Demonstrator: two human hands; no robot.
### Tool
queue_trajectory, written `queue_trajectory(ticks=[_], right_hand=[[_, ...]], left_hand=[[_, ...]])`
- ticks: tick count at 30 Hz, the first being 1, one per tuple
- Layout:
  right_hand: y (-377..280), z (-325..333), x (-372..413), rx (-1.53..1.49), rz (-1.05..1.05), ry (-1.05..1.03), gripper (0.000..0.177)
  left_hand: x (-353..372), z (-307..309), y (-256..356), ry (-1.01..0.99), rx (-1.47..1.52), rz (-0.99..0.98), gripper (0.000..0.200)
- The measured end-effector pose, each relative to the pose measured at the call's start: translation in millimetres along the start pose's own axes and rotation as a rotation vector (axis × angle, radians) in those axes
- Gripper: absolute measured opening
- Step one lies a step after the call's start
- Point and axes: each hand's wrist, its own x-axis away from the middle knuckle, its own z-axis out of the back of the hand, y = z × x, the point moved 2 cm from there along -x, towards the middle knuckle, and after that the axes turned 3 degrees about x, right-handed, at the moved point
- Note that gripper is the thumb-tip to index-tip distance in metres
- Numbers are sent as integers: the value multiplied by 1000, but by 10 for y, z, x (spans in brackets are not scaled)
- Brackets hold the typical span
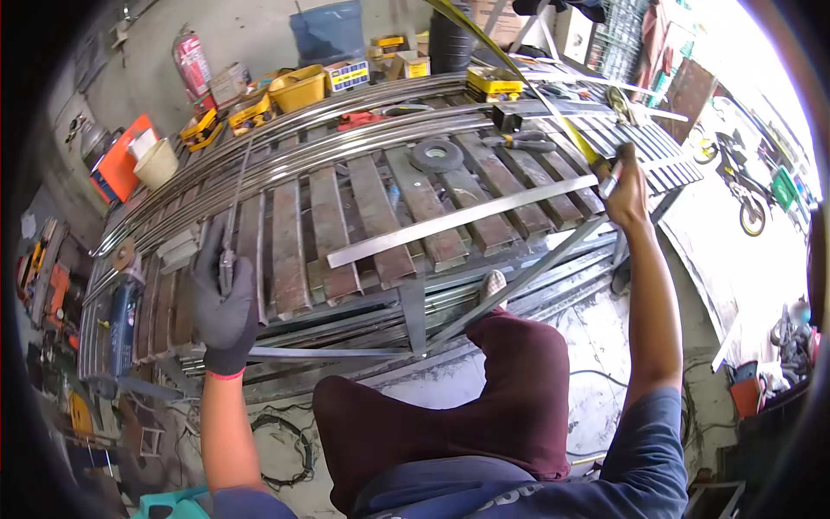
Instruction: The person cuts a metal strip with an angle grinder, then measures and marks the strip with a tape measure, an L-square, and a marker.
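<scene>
My left hand [223, 303], in a grey glove, is closed around a slim metal tool with a long thin shaft [239, 186] that points up over the slatted metal workbench [333, 208]; its exact kind I cannot tell. On the right, my bare right hand [628, 195] grips a tape measure [598, 164]. Its yellow blade is drawn out and rises toward the top of the view. Just left of that hand ends a flat metal bar [467, 220], lying at a slant across the slats. A grinding disc [437, 156] and pliers [521, 141] lie beyond the bar.
Long shiny tubes [320, 143] run along the bench's back, near a yellow container [298, 87] and a yellow box [494, 83]. A blue angle grinder [126, 316] is at the left edge. Metal stock [346, 336] fills the rack underneath. A cable coil [285, 450] lies on the floor.
</scene>
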Motion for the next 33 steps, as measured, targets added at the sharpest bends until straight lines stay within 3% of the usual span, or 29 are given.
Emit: queue_trajectory(ticks=[3,6,13,16,17,19,20,21,24,25,26,28,30,31,32,33], right_hand=[[-388,-99,-238,71,27,14,50],[-544,-225,-507,247,75,-200,68],[-81,-657,-799,385,19,-359,64],[194,-920,-780,221,138,-295,62],[256,-1026,-797,154,178,-290,63],[127,-1030,-802,103,7,-351,69],[24,-992,-762,207,8,-275,69],[-102,-952,-738,309,13,-195,69],[-706,-597,-523,127,127,-60,58],[-921,-487,-376,81,161,-12,57],[-1114,-385,-220,-68,148,-91,56],[-1335,-342,105,-217,174,-182,57],[-1522,-306,346,-344,27,-314,65],[-1547,-326,417,-365,-1,-334,68],[-1475,-486,516,-396,50,-209,72],[-1461,-491,550,-435,3,-206,72]], left_hand=[[60,26,-88,22,139,130,61],[86,33,-116,40,59,59,59],[77,50,-85,47,-28,108,57],[133,-1,-206,162,108,83,46],[104,43,-203,145,-74,75,39],[72,179,-132,111,-464,85,27],[39,238,-97,144,-331,-96,16],[-11,342,-19,215,-290,-145,21],[-250,793,226,473,-401,19,29],[-383,934,528,445,-451,-6,33],[-519,1074,830,417,-501,-31,37],[-736,1403,973,258,-193,-68,41],[-961,1640,933,162,253,137,41],[-1033,1594,960,31,234,183,41],[-1100,1536,988,-98,214,227,40],[-1134,1326,1050,-186,140,180,37]])
